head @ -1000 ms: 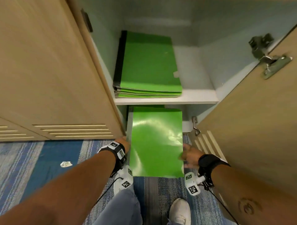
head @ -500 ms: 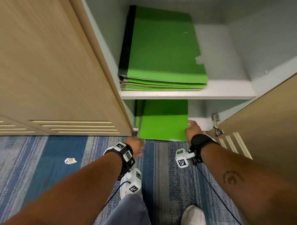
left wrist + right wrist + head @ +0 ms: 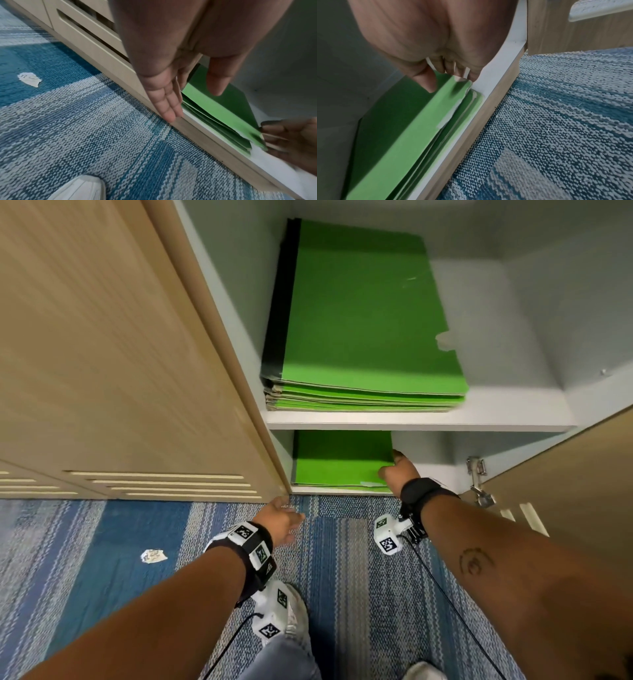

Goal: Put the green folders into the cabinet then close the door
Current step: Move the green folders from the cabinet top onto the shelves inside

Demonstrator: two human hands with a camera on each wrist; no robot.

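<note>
Blue-striped carpet [image 3: 102, 542] runs up to the open cabinet [image 3: 239, 302], w/ everything placed relative to its bottom compartment. Green folders [image 3: 340, 458] lie flat in that compartment, pushed to its left side, front edges just inside the sill; in the wrist views they're a loose pile w/ the top cover lifted a bit at the near right corner. Right hand [image 3: 399, 470] is at that corner: thumb on top of the top cover, fingers [image 3: 452, 66] curled under the edge, pinching it. Left hand [image 3: 281, 517] hangs just outside the compartment, in front of its left corner, over the carpet; fingers [image 3: 164, 102] straight and together, thumb apart, holding nothing, not touching the pile. Above the compartment, a white shelf [image 3: 513, 419] carries a thicker stack of green folders [image 3: 370, 313], also on the left. Right of the compartment, the wooden door [image 3: 565, 474] stands open on its metal hinge [image 3: 478, 481]. Left of it, a closed slotted door [image 3: 102, 371]. On the carpet well left, a paper scrap [image 3: 153, 555]; white shoe [image 3: 294, 614] below the left wrist.
</note>
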